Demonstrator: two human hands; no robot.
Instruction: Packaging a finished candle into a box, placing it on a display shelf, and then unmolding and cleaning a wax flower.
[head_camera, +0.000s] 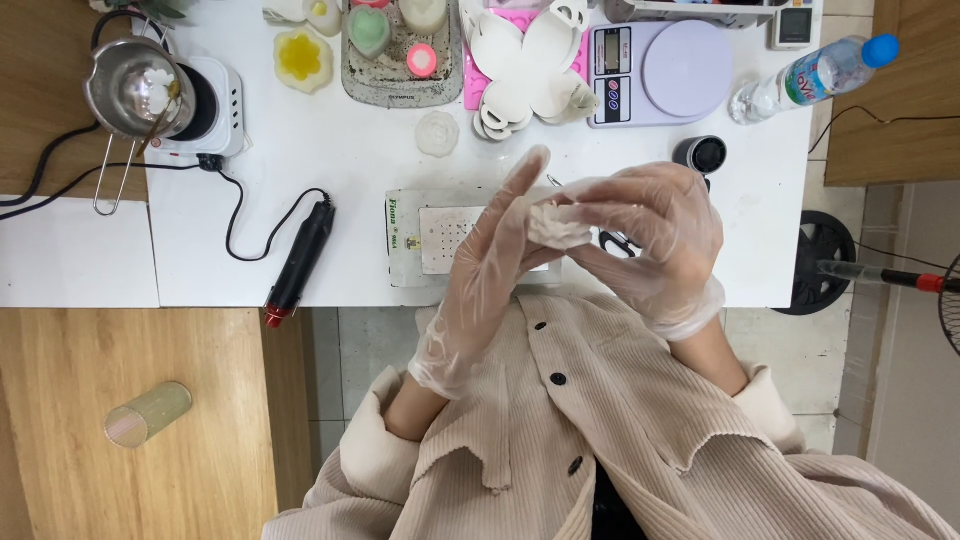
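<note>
White lump (556, 222) pinched between gloved left hand (487, 270), right hand (652, 235), above flat white package (425, 238).

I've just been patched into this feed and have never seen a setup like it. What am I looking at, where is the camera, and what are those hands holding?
The one camera sits on a person's head, looking down. The left hand and right hand, in clear gloves, hold a small pale lump between them over a white table. On it lie a metal pot on a small hotplate, a black corded tool, coloured shaped pieces on a tray, white moulds, a kitchen scale and a water bottle.
</note>
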